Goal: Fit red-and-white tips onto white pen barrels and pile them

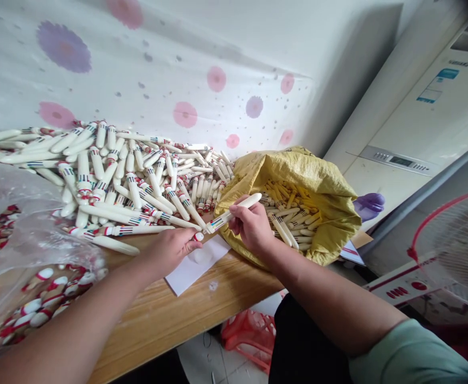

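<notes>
My left hand (pixel 174 249) pinches a small red-and-white pen topper (pixel 198 237) between thumb and fingers above the table. In my right hand (pixel 253 223) is a white multicolour pen barrel (pixel 220 220), tilted, its end with the coloured slides pointing at the topper. The two parts are close together; I cannot tell whether they touch. Behind my hands lies a heap of white pens (pixel 134 186) with red-and-white tops. Below my right hand, a yellow woven sack (pixel 298 165) holds white and yellow barrels (pixel 293 221).
A clear plastic bag (pixel 46 197) with many loose toppers (pixel 38 306) lies at the left. White paper (pixel 196 269) rests on the wooden table (pixel 150 325). A fan (pixel 453 240) and a tall white appliance (pixel 413 122) stand at the right; a red plastic stool or basket (pixel 250 336) is below.
</notes>
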Demonstrator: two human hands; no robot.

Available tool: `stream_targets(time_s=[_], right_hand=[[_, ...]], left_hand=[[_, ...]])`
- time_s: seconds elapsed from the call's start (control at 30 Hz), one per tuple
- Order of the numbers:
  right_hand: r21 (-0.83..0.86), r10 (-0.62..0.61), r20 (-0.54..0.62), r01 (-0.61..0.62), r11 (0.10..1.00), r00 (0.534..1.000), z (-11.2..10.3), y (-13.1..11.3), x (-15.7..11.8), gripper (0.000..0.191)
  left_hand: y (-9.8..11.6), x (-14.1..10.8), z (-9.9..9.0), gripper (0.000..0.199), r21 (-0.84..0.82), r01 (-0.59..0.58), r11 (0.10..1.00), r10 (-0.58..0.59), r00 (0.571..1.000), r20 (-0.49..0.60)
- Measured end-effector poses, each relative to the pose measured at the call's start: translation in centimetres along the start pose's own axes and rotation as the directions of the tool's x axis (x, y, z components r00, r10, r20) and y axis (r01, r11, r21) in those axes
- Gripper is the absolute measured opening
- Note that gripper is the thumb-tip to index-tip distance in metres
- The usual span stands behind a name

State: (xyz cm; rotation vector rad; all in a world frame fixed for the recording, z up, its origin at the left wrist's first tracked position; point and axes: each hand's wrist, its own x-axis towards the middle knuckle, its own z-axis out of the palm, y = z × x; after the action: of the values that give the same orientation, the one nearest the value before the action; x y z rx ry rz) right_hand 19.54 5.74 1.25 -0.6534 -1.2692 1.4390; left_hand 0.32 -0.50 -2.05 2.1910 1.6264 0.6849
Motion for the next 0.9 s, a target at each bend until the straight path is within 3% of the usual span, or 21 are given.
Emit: stream_targets(time_s=[0.27,0.43,0.6,0.77,0.9], right_hand=[[-0.005,-0.033,-0.020,0.033,0.999,0.999,0.5,0.8,-0.5,0.019],[0.059,-0.147,-0.052,0.149,0.987,0.988,1.7,1.2,-1.0,0.023],[-0.010,-0.213,-0.011,0.213,0.977,0.977,2.2,2.0,-1.4,0.026],[-0.209,-0.247,0.005,0.243,0.947,0.969,2.1,1.8,-0.5,0.026],[-0.537,-0.085,0.174,0.167,0.827,0.981,5.9,-0.6,5.5,0.024]], left_hand=[[1.1,-0.2,-0.1,0.036,-0.091,-0.048,0.995,0.042,0.997,-0.067],[2.0,-0.6,-0.1,0.034,-0.149,-0.050,0.988,0.034,0.993,-0.110],[2.3,-1.0,0.2,0.030,-0.183,-0.027,0.983,0.009,0.995,-0.098],[1.4,-0.6,0.6,0.033,-0.290,0.004,0.957,-0.039,0.993,-0.114],[-0.4,0.3,0.2,0.033,-0.530,0.097,0.843,-0.191,0.973,-0.126]])
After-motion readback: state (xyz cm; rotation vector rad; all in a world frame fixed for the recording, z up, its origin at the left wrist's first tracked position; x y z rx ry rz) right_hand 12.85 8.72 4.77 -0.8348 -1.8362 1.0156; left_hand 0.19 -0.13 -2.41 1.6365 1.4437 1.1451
